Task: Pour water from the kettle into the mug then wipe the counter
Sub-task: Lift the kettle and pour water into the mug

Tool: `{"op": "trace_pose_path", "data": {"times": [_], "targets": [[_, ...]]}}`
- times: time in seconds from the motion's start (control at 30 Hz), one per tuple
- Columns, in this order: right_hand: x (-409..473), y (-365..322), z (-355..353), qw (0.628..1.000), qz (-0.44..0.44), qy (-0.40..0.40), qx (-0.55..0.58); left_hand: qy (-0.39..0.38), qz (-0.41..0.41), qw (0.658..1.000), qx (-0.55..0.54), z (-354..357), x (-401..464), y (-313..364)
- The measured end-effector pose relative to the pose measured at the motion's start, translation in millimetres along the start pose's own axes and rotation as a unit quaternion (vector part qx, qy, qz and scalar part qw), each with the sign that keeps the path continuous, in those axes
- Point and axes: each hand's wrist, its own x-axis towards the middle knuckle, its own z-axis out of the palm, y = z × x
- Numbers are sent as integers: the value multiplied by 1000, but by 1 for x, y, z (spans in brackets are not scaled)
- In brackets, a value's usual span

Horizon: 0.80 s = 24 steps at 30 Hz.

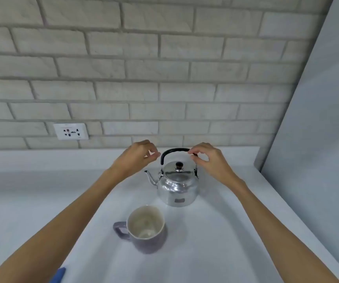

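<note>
A shiny steel kettle [177,187] stands upright on the white counter [215,231], spout to the left, lid on, black arched handle [172,150] raised. My right hand [209,161] pinches the right end of that handle between thumb and fingers. My left hand [139,157] hovers just left of the handle with its fingers loosely curled and nothing in them; I cannot tell if they touch it. A purple mug [147,228] with a pale, empty inside sits in front of the kettle, its handle pointing left.
A corner of a blue cloth [60,273] shows at the bottom left edge. A wall socket [70,131] sits low on the brick wall behind. A grey panel [317,139] closes off the counter on the right.
</note>
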Motion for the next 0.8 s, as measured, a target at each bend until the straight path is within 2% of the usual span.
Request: {"op": "trace_pose_path", "data": {"times": [0.27,0.4,0.6,0.8], "targets": [[15,45,19,995,76,-27,58,-1,17,1000,-26,54,21,-19],[26,59,28,992,91,-51,68,-40,-14,997,-66,75,33,-26],[37,70,38,981,121,-51,144,-59,-91,971,-213,94,43,-30],[42,84,50,962,162,6,218,-22,-130,946,-297,106,48,-33]]}}
